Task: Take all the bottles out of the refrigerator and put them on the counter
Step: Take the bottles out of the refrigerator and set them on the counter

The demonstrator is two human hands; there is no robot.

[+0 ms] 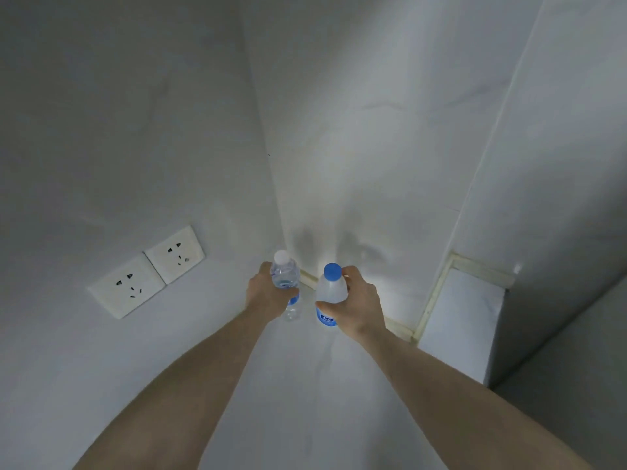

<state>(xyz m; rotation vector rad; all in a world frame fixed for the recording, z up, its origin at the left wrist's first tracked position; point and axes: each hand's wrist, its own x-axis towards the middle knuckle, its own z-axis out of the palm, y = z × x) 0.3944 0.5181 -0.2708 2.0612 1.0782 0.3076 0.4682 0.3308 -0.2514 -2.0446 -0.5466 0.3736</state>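
Both my arms reach forward over the white counter (298, 385) toward its back corner. My left hand (266, 295) grips a clear water bottle with a white cap (285, 278) around its middle. My right hand (359, 301) grips a second bottle with a blue cap and blue label (330, 291) at its shoulder. Both bottles stand upright, close together, with their bases at or just above the counter surface; I cannot tell whether they touch it. The refrigerator is out of view.
Two white wall sockets (146, 271) sit on the left wall just above the counter. White walls meet in the corner behind the bottles. A boxed step (458, 320) with a pale trim edge rises at the right.
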